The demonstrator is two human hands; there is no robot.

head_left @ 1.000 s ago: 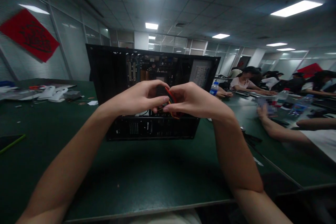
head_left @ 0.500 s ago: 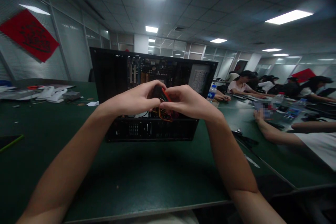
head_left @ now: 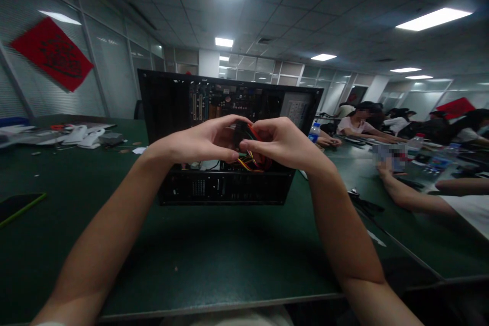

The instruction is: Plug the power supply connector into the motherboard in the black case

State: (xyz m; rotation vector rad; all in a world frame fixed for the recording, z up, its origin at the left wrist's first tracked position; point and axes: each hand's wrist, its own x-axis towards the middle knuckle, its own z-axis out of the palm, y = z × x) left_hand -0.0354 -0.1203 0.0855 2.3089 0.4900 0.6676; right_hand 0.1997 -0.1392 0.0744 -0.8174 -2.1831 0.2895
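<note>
A black computer case (head_left: pixel 229 191) stands on the table before me with its side off, showing the motherboard (head_left: pixel 229 99) and the power supply (head_left: pixel 292 107). My right hand (head_left: pixel 280 140) is closed round a bundle of power cables (head_left: pixel 256 162), with red, yellow, black and orange wires hanging below its fingers. My left hand (head_left: pixel 200 142) meets it from the other side. Its fingers curl over the dark part of the bundle, and its thumb lies lower, near the yellow wires. The cable ends are hidden between the fingers.
On the green table (head_left: pixel 214 260) lie a green-edged dark object (head_left: pixel 21 209) at left and white items (head_left: pixel 82 135) behind it. A bottle (head_left: pixel 314 132) stands beyond the case. At right a co-worker's hand (head_left: pixel 385 167) rests near a blurred-out object; other people sit farther back.
My right hand has drawn slightly right with the cables, and more wire shows below it. My left thumb has moved away from the right thumb. The whole view has shifted a little.
</note>
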